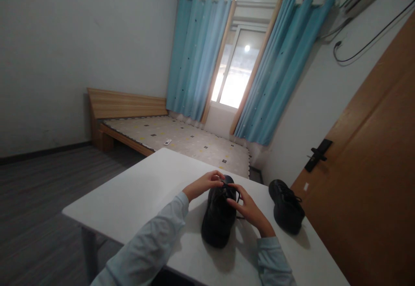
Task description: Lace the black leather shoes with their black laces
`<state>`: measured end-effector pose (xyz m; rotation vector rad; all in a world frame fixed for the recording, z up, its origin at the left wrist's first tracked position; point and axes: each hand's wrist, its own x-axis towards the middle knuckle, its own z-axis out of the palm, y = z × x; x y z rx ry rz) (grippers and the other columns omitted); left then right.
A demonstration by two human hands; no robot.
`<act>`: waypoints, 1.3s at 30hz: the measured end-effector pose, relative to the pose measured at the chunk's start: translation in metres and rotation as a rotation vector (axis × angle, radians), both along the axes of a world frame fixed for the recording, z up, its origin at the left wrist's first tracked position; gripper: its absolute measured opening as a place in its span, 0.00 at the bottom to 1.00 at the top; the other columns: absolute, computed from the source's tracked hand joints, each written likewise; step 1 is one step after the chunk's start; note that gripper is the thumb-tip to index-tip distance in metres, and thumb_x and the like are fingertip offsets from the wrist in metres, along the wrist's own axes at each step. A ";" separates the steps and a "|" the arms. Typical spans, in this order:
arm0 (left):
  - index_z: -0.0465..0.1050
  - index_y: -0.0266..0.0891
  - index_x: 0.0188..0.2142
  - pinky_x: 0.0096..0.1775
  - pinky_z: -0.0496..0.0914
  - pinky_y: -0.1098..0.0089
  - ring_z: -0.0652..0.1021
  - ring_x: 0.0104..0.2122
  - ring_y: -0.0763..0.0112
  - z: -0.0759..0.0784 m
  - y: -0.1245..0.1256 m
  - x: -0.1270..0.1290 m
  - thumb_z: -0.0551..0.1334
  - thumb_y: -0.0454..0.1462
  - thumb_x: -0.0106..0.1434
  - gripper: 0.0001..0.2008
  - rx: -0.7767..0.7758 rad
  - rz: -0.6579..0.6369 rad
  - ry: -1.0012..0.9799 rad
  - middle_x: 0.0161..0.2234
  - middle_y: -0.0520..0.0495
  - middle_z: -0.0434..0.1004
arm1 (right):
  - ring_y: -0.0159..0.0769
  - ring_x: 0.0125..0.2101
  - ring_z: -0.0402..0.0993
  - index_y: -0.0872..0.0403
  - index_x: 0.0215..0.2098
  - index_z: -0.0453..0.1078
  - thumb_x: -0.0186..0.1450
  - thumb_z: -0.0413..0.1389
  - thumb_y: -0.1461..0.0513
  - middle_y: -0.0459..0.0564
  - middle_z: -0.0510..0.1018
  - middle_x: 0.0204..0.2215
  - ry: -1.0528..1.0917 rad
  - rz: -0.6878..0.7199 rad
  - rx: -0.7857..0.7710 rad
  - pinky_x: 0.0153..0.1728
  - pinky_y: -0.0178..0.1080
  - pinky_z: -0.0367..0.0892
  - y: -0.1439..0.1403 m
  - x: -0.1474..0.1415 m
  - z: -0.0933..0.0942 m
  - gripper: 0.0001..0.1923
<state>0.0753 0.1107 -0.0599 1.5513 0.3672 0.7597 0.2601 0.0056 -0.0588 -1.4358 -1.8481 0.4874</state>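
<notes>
Fingertips of left hand (204,184) and right hand (249,209) pinch laces atop black shoe (219,216), one grip each side; shoe rests mid white desk (136,195); second black shoe (286,206) near right hand, apart; bed (181,141) beyond desk.

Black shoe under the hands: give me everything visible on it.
The black shoe is low-cut, matte and dark all over, leather-like as far as the dim light shows. It stands upright on its sole on the white table, long axis running away from the camera. Black laces cross its top. The left hand and right hand both pinch the laces at its far end. Its mate sits apart to the right.
</notes>
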 end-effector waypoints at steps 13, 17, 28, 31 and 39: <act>0.63 0.37 0.33 0.32 0.64 0.74 0.75 0.32 0.73 0.000 -0.003 -0.001 0.69 0.41 0.48 0.19 -0.220 -0.082 -0.097 0.30 0.50 0.72 | 0.43 0.53 0.63 0.50 0.52 0.64 0.63 0.49 0.52 0.51 0.69 0.51 0.082 0.022 -0.011 0.52 0.47 0.60 0.005 0.004 -0.004 0.20; 0.63 0.37 0.33 0.27 0.61 0.76 0.72 0.28 0.78 0.002 -0.003 -0.001 0.69 0.40 0.48 0.17 -0.191 -0.065 -0.094 0.30 0.53 0.69 | 0.43 0.53 0.62 0.49 0.52 0.63 0.63 0.50 0.53 0.51 0.68 0.51 0.090 0.027 -0.024 0.52 0.47 0.59 0.004 0.004 -0.003 0.20; 0.68 0.34 0.34 0.36 0.64 0.72 0.72 0.33 0.74 -0.002 0.007 -0.008 0.70 0.39 0.46 0.18 0.100 -0.111 0.012 0.31 0.50 0.72 | 0.43 0.53 0.62 0.51 0.52 0.64 0.63 0.50 0.54 0.52 0.68 0.52 0.092 0.025 -0.033 0.52 0.46 0.59 0.005 0.006 -0.003 0.20; 0.69 0.34 0.36 0.37 0.64 0.71 0.73 0.33 0.72 -0.006 0.013 -0.009 0.70 0.39 0.46 0.20 0.190 -0.081 0.049 0.31 0.49 0.74 | 0.44 0.53 0.63 0.51 0.51 0.64 0.63 0.51 0.54 0.52 0.69 0.51 0.092 0.019 -0.027 0.52 0.46 0.59 0.005 0.006 -0.003 0.20; 0.70 0.35 0.37 0.34 0.65 0.72 0.74 0.33 0.71 -0.007 0.018 -0.010 0.66 0.38 0.51 0.15 0.344 0.037 0.143 0.31 0.48 0.75 | 0.44 0.53 0.63 0.51 0.51 0.64 0.63 0.50 0.54 0.52 0.69 0.51 0.106 0.019 -0.037 0.52 0.46 0.59 0.005 0.005 -0.002 0.20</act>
